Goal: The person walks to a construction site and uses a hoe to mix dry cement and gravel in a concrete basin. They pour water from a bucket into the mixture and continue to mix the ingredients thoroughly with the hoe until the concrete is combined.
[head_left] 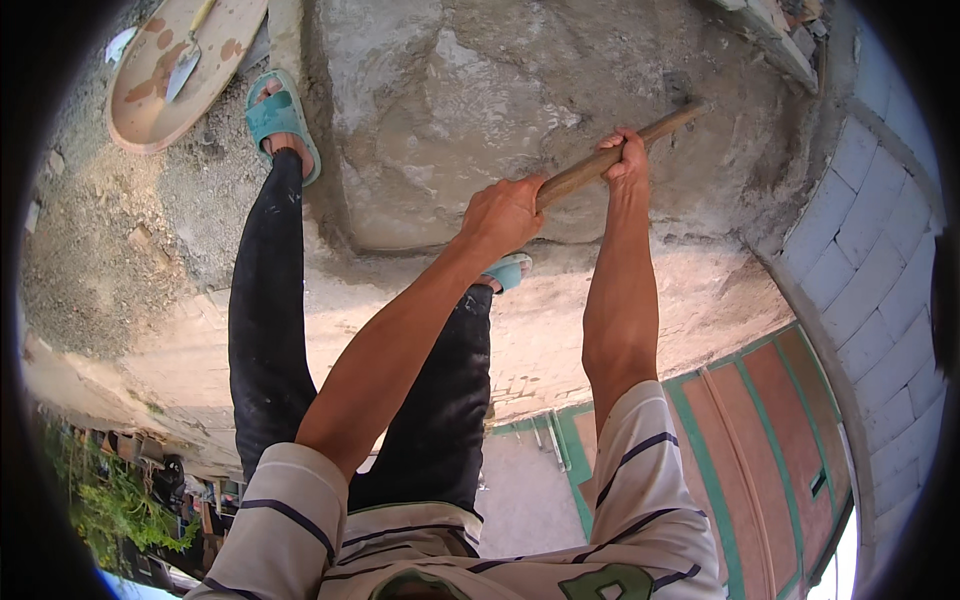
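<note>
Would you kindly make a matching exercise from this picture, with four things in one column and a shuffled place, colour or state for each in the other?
Things
1. Wooden handle
2. Trowel
3. Slide sandals
4. Block wall

Descriptions
A. Teal, worn on the feet
B. Pale grey, along the picture's right side
C. Gripped by the left hand and the right hand
D. Lying in the shallow tray at upper left

Pairs: 1-C, 2-D, 3-A, 4-B
</note>
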Available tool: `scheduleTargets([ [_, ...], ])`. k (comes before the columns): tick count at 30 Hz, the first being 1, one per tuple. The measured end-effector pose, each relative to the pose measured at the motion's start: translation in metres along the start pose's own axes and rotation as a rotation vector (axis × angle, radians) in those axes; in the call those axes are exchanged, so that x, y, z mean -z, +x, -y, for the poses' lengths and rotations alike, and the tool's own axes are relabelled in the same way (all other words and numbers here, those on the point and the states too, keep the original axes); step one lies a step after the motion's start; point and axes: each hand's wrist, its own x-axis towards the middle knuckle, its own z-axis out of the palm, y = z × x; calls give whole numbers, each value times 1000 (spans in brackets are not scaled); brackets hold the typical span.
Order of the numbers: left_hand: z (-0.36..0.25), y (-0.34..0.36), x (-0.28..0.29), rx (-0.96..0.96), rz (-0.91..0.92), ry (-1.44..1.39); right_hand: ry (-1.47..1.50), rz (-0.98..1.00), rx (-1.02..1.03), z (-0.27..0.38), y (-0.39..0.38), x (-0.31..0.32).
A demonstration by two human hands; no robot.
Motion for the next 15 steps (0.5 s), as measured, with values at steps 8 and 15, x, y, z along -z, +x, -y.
scheduleTargets([
  [8, 25, -145, 60, 221, -210, 295, 125, 106, -211, -159, -109, -64],
  [15, 35, -214, 39, 166, -337, 277, 69, 147, -126, -188, -177, -82],
])
